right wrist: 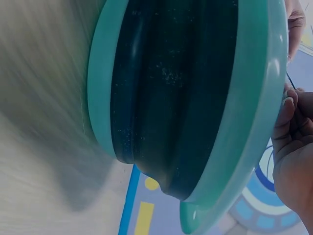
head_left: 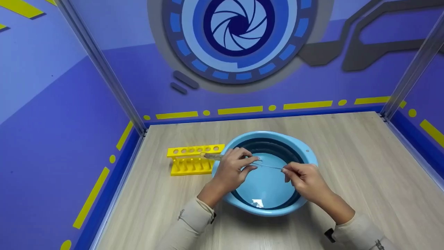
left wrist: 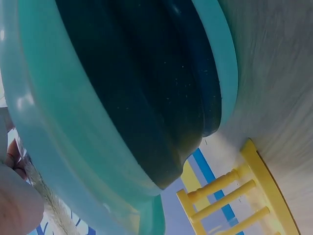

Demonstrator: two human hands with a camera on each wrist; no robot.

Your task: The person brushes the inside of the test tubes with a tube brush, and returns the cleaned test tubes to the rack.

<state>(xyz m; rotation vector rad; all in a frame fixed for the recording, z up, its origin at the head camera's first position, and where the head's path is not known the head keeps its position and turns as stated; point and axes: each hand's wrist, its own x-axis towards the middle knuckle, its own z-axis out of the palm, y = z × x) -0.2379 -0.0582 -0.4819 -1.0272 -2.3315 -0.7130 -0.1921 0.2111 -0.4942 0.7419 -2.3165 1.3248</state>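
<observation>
Over the blue basin (head_left: 265, 212), my left hand (head_left: 233, 168) holds what looks like a clear test tube (left wrist: 22, 152), mostly hidden by the fingers. Pale bristles of a test tube brush (head_left: 212, 156) show to the left of that hand, apparently inside the tube. The brush's thin wire handle (head_left: 270, 166) runs rightward between the hands. My right hand (head_left: 308, 180) pinches the wire's end between thumb and fingers. Both hands are above the basin's opening. In the right wrist view, the right hand's pinching fingers (right wrist: 288, 112) appear beyond the basin's rim.
A yellow test tube rack (head_left: 191, 168) stands on the wooden table (head_left: 156, 208), just left of the basin. The basin has dark folding sides (left wrist: 142, 83), and a bright reflection shows inside it. Blue printed panels (head_left: 222, 100) enclose the table at the back and sides.
</observation>
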